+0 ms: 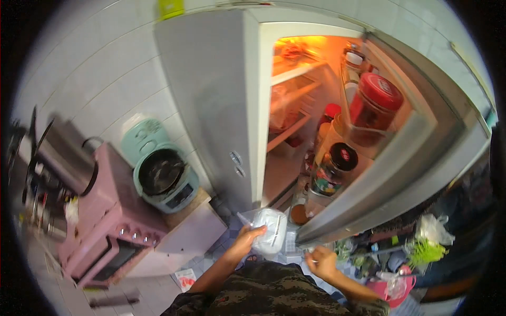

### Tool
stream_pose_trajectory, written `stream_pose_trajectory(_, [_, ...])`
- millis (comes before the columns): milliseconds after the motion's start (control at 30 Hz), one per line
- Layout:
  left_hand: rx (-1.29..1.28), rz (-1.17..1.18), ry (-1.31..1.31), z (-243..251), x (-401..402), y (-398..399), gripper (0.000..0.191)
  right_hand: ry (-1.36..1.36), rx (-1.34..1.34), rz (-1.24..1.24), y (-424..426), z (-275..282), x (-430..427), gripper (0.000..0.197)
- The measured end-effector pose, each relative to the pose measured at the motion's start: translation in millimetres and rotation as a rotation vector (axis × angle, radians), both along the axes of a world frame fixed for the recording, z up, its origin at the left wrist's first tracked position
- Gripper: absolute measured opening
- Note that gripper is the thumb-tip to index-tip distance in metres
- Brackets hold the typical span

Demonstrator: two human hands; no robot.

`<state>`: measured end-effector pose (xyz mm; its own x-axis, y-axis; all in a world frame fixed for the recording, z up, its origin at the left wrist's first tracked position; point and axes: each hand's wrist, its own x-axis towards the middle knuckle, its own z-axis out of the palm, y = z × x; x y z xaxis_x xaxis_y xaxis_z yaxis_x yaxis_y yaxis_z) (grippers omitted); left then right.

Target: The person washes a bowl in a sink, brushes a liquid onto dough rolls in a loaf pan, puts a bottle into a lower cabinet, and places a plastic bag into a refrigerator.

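My left hand (247,241) grips a white package in clear plastic (272,231), thumb on top, in front of the open refrigerator (221,98). My right hand (322,262) is curled into a fist just below the lower edge of the refrigerator door (395,189); nothing shows clearly in it. Inside the door, a red-lidded jar (377,102) stands on the upper shelf. Lower down is a dark-lidded glass jar (334,168) with a coloured label. Orange light falls on the inner shelves (294,75), where blurred bagged items sit.
At left, a pink toaster oven (118,221) and a pale-green appliance with its lid raised (166,177) stand on a cabinet (185,237). Right of me, bagged goods, a green plant (427,252) and a pink basin (407,284) crowd the floor area. A printed packet (185,279) lies lower left.
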<state>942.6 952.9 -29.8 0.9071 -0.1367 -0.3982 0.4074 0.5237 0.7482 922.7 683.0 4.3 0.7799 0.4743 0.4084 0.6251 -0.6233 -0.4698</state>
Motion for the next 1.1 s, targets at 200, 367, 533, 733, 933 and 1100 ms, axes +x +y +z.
stream_pose_trajectory(200, [-0.013,-0.074,0.132,-22,95,-33,0.034,0.321,0.537,-0.808,-107,-91,-22,0.08])
stream_pose_trajectory(367, [-0.131,-0.077,0.141,-15,159,-67,0.033,0.243,0.809,-0.899,-119,-92,23,0.077])
stream_pose_trajectory(533, [-0.223,0.08,0.1,-1,219,-90,0.028,0.249,0.986,-0.973,-150,-88,40,0.075])
stream_pose_trajectory(733, [-0.7,-0.226,0.237,-5,307,-118,0.037,0.089,0.888,-1.058,-159,-110,52,0.076])
stream_pose_trajectory(933, [-0.512,-0.302,0.354,-59,350,-160,0.036,0.117,0.882,-1.089,-149,-87,55,0.065])
stream_pose_trajectory(1100, [-0.152,-0.583,0.039,-50,367,-185,0.041,0.101,0.84,-1.118,-166,-116,57,0.062])
